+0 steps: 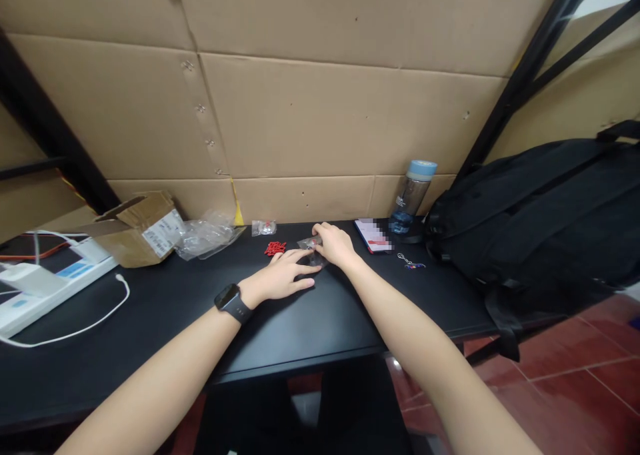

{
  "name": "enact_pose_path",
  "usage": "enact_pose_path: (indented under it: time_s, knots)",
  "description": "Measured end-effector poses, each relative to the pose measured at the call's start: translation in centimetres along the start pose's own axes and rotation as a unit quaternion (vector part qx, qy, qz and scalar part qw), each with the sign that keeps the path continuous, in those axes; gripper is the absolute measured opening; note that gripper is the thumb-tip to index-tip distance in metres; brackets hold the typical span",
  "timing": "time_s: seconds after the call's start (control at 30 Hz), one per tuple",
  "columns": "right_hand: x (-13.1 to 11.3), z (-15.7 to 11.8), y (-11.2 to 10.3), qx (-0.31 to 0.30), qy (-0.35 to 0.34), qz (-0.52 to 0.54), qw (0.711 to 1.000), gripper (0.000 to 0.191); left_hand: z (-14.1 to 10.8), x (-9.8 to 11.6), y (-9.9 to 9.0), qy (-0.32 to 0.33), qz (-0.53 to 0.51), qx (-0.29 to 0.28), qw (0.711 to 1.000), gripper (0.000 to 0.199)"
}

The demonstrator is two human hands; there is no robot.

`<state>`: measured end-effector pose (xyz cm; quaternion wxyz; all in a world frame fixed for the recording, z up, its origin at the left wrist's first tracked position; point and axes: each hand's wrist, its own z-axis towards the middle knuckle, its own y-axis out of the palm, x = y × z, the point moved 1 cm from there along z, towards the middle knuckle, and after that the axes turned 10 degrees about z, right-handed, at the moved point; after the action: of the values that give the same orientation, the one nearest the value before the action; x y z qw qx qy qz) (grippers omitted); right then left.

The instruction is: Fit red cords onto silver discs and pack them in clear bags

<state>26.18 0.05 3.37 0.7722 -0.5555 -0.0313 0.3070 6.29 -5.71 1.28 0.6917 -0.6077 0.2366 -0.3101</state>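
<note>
**Both hands on a small clear bag at the back of a black desk**

Head view. The black table (pixel 310 322) runs the full width; its front edge crosses below the forearms, and the surface between that edge and the hands is bare and smooth. The rear edge meets a cardboard wall (pixel 325 115).

The left hand (pixel 283 278) lies flat, fingers extended, pressing the near end of a small clear plastic bag (pixel 313 250). The right hand (pixel 334 243) is curled over the bag's far end, fingertips pinching it. A black wristwatch (pixel 233 303) sits on the left wrist.

Just beside the left fingertips lies a cluster of small red pieces (pixel 275 248). Farther back sits a second small bag (pixel 263 227), and to its left a heap of crumpled clear film (pixel 205 235) beside an open cardboard box (pixel 140 228).

To the right stand a phone (pixel 373 235), a blue-capped bottle (pixel 413 198), a keyring (pixel 411 263) and a large black backpack (pixel 540 215), which closes off that side. White devices with a cable (pixel 75 332) occupy the left end.
</note>
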Motion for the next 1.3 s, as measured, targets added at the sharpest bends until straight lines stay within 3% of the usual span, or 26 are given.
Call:
enact_pose_path:
  time_s: [0.1,0.2,0.33,0.43,0.57,0.7,0.8,1.07,1.3]
  knots:
    - [0.7,0.1,-0.6,-0.044,-0.043,0.078,0.995,0.022,0.0,0.1,-0.8,0.011,-0.005,0.044,0.999,0.036]
    - [1.6,0.1,-1.8,-0.084,-0.080,0.166,0.979,0.014,0.2,0.0,-1.6,-0.005,-0.042,0.124,0.991,0.028]
    - [2.8,-0.1,-3.7,-0.088,-0.071,0.209,0.971,0.019,0.5,-0.6,-1.7,-0.076,-0.080,0.188,0.976,0.044]
    - [3.3,-0.2,-4.0,-0.116,-0.073,0.189,0.972,0.020,0.6,-0.8,-1.0,-0.110,-0.025,0.182,0.977,0.048]
    - [3.4,-0.2,-3.1,-0.147,-0.070,0.180,0.970,0.035,1.0,-0.3,-0.4,-0.099,0.029,0.163,0.981,0.025]
    - [3.0,0.0,-2.3,-0.144,-0.076,0.207,0.965,0.018,1.3,-0.1,-0.5,-0.104,0.023,0.167,0.980,0.016]
    - [3.1,0.0,-2.5,-0.133,-0.091,0.209,0.965,0.003,1.2,-0.4,-0.7,-0.118,0.000,0.166,0.979,0.020]
    - [3.4,0.2,-2.8,-0.137,-0.023,0.263,0.955,0.010,0.8,-1.8,-1.4,-0.216,-0.087,0.188,0.954,0.025]
    - [2.2,0.2,-1.7,-0.181,0.027,0.168,0.969,0.012,1.1,-1.5,-0.4,-0.263,-0.037,0.169,0.949,0.038]
